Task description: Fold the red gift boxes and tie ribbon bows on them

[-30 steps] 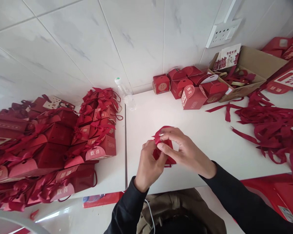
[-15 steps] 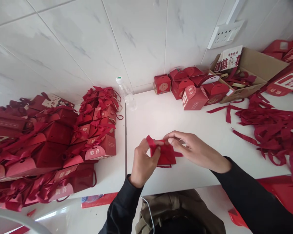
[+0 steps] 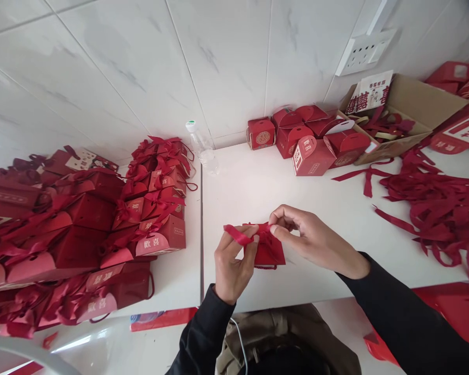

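A small red gift box (image 3: 270,253) stands on the white table in front of me, with a red ribbon (image 3: 237,234) across its top. My left hand (image 3: 234,260) pinches the ribbon at the box's left side, and a loose end sticks out past the fingers. At the top right of the box, my right hand (image 3: 303,234) has thumb and forefinger closed on another part of the ribbon. The fingers hide part of the box top, so how the ribbon runs between them is unclear.
Many ribbon-tied red boxes (image 3: 89,213) are piled on the left. A clear plastic bottle (image 3: 205,151) stands by the wall. Several red boxes (image 3: 315,156) and a cardboard carton (image 3: 426,109) line the back right, with loose ribbons (image 3: 437,203) heaped in front.
Both hands still pinch the ribbon over the box. The left loose end now points further left, and the ribbon tail that lay under my right hand no longer shows.
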A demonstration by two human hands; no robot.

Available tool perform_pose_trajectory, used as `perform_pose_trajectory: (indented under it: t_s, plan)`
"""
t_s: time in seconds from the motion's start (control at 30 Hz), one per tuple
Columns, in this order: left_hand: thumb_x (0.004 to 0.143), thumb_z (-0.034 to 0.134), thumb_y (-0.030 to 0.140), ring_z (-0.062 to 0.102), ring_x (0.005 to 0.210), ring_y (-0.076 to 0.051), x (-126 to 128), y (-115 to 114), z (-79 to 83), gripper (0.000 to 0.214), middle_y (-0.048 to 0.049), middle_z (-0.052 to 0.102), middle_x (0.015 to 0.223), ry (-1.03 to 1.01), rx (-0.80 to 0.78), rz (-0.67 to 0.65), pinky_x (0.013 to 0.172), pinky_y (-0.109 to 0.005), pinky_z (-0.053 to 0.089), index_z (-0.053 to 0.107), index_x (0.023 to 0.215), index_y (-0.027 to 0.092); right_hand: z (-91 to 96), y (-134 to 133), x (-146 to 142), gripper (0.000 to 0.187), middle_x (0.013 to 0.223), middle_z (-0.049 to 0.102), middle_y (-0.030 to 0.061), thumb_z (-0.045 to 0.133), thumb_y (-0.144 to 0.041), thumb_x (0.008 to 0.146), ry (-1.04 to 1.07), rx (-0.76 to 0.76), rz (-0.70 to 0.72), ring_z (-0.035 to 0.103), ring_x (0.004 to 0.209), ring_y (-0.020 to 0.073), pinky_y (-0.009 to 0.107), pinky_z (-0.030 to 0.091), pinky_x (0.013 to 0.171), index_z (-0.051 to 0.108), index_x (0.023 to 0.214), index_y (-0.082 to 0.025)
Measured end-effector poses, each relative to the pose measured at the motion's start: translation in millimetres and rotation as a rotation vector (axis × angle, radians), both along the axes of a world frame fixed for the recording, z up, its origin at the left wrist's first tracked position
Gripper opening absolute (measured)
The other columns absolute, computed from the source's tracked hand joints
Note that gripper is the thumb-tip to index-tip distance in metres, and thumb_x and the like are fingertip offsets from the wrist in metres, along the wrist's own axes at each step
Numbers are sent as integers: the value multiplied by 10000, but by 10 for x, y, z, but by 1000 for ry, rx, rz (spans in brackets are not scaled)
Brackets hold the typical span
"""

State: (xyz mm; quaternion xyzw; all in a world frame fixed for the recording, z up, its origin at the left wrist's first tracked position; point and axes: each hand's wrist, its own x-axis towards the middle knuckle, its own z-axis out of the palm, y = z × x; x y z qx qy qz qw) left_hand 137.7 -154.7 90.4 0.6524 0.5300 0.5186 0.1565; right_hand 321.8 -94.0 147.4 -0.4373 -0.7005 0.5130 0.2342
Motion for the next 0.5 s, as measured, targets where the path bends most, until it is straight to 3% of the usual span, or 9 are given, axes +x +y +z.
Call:
perform_pose_trajectory:
  t_s: [0.1, 0.2, 0.33, 0.5]
  plan:
    - [941, 647, 158, 695, 985, -181, -4, -115, -16, 213, -67, 740, 1057, 3, -49, 54, 823, -291, 580, 753, 1114, 223, 42, -28, 97, 163, 649, 490, -59, 522, -384, 976, -117, 78, -34, 438, 578, 127, 247, 372, 543, 616, 937, -257]
    - [954, 619, 190, 676, 906, -184, -42, -266, -50, 183, -63, 720, 978, 19, -113, 122, 755, -294, 563, 769, 1052, 230, 5, -40, 271, 189, 608, 491, -60, 505, -398, 972, -268, 139, -44, 415, 515, 128, 260, 333, 501, 642, 962, -267]
    - [960, 620, 316, 650, 818, -193, -131, -411, -71, 183, -55, 702, 847, -62, -368, 196, 712, -308, 523, 764, 905, 216, -121, -44, 472, 260, 565, 471, -49, 495, -471, 960, -373, 142, -75, 409, 464, 141, 278, 299, 459, 652, 942, -265]
    - [974, 573, 471, 655, 796, -194, -224, -366, 36, 354, -64, 722, 864, -366, -632, 103, 717, -316, 518, 722, 1164, 212, -207, -84, 489, 337, 640, 587, -26, 484, -551, 984, -363, 117, -21, 480, 489, 159, 295, 371, 486, 676, 1003, -275]
